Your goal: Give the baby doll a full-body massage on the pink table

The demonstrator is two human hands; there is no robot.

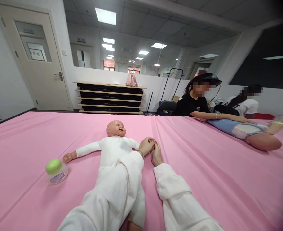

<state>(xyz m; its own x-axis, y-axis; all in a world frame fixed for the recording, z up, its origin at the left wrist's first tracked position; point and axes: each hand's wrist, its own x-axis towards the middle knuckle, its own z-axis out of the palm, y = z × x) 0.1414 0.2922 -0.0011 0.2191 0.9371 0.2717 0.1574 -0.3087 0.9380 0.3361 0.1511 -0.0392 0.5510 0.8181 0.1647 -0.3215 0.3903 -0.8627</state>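
Note:
A baby doll (112, 150) with a white cloth body lies on its back on the pink sheet (204, 179), its head toward the far side. My left hand (146, 146), with a beaded bracelet at the wrist, reaches across the doll and closes around the end of its arm on the right. From the right, my right hand (157, 154) cups the same small hand, and the two hands touch. Most of the doll's hand is hidden between my fingers. My left sleeve covers part of the doll's trunk and legs. Its other arm stretches out to the left.
A clear jar (57, 176) with a green lid stands near the doll's outstretched hand. At the right, a person (191, 102) in black leans over another doll (237, 130) in blue, near a bottle (277, 124). Another person (248, 102) sits farther back.

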